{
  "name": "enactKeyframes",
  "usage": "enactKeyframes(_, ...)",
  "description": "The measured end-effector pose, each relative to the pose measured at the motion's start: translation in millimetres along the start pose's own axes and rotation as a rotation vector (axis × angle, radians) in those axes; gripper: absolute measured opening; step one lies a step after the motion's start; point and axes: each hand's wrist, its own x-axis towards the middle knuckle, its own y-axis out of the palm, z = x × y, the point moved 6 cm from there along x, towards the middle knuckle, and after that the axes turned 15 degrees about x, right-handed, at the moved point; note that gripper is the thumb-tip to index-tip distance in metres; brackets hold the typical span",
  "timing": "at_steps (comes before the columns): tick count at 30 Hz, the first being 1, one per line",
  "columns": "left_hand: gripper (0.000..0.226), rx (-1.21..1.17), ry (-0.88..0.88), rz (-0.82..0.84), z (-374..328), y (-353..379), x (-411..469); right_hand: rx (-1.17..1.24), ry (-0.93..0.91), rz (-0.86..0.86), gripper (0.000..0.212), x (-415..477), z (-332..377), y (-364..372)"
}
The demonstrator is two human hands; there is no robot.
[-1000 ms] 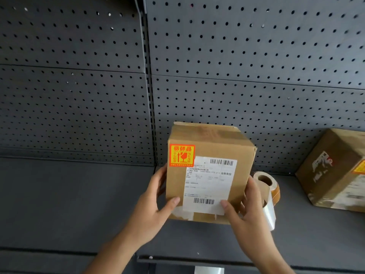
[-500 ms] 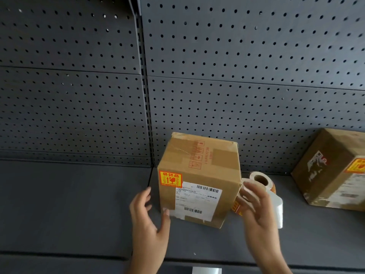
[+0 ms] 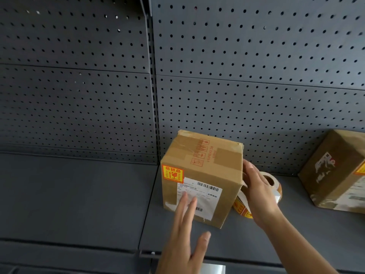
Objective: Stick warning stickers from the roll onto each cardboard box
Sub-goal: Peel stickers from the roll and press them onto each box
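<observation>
Cardboard box point(image 3: 207, 175) stands on the dark grey shelf point(image 3: 79, 194), close to the perforated back panel point(image 3: 237, 76), one corner turned toward the camera. On the upper left corner of its near face sits an orange-red warning sticker point(image 3: 172, 174) with yellow Chinese characters and a small pictogram. Just beside it, lower and to the right, is a white shipping label point(image 3: 205, 194) with a barcode along its top and another near its bottom; the small print is too fine to read. The box top carries brown tape and red printed handling marks point(image 3: 199, 153) next to a line of code that is blurred.

The sticker roll point(image 3: 270, 180) lies just beside the box's right face, and a loose strip point(image 3: 242, 209) bearing orange stickers trails forward from it.

The left hand point(image 3: 187, 234) is spread flat, its straight fingers point(image 3: 185, 200) lying across the label; contact cannot be judged through the blur. The right hand point(image 3: 258, 194) reaches over the roll, fingers straight and together, tips by the box's upper right edge; it grips nothing visible.

A second box point(image 3: 335, 175) sits well apart at the right, showing a white-and-red graphic and an orange sticker point(image 3: 361, 170) at the frame's edge.
</observation>
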Motion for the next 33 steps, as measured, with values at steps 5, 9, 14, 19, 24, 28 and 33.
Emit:
enactKeyframes(5, 0.082, -0.029, -0.048, 0.051, 5, -13, 8, -0.039, -0.036, -0.034, 0.032, -23, -9, -17)
enactKeyframes(9, 0.099, -0.04, -0.028, 0.161, 22, -22, 25, -0.061, -0.044, -0.018, 0.03, -56, -21, -24)
enactKeyframes(14, 0.1, -0.046, -0.05, 0.269, 43, -28, 51, -0.071, -0.079, 0.033, 0.032, -78, -34, -21)
enactKeyframes(19, 0.089, 0.004, -0.023, 0.265, 48, -33, 60, -0.061, -0.077, 0.035, 0.029, -76, -30, -23)
enactKeyframes(24, 0.074, 0.021, -0.086, -0.092, 43, -49, 39, 0.007, -0.079, -0.047, 0.03, -55, -14, -33)
enactKeyframes(28, 0.065, 0.058, 0.026, -0.38, 13, -55, -6, 0.074, -0.036, -0.109, 0.028, -10, -3, -32)
enactKeyframes(33, 0.078, 0.21, 0.247, -0.154, 2, -14, -26, 0.063, 0.074, -0.021, 0.035, 41, -1, -2)
